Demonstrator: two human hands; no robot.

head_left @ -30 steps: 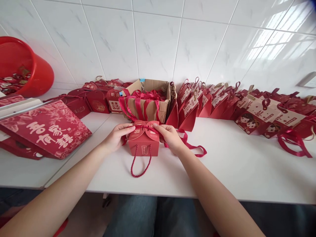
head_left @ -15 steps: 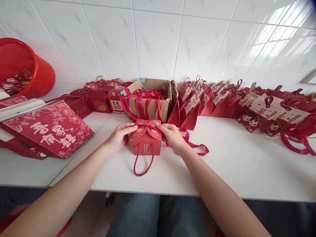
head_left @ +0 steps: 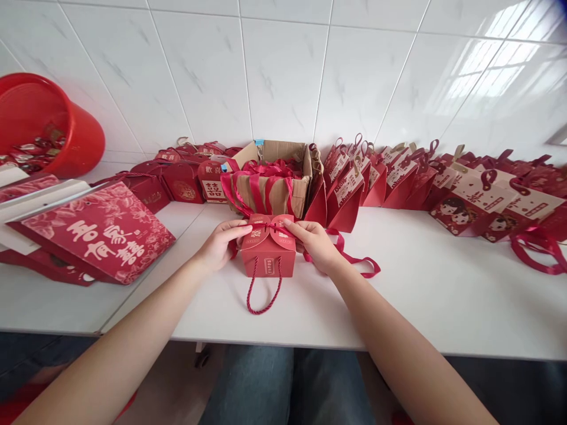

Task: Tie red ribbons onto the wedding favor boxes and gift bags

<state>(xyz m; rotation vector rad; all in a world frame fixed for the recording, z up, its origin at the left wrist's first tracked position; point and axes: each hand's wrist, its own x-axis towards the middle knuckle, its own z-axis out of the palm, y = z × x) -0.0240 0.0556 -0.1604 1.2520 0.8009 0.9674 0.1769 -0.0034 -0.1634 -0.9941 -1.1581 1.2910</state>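
On the white table, the small red gift box stands closed; left hand and right hand pinch its red ribbon, which looks not yet tied; many finished boxes line the wall.

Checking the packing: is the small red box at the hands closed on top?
Closed: the small red box has its two rounded flaps meeting on top, with both hands pinching a red ribbon across them.

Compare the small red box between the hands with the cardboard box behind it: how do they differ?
The small red box is closed, printed red, with a rope handle; the cardboard box is plain brown, open-topped and larger. Both hands touch the red box; none touches the cardboard box. Both carry red ribbon.
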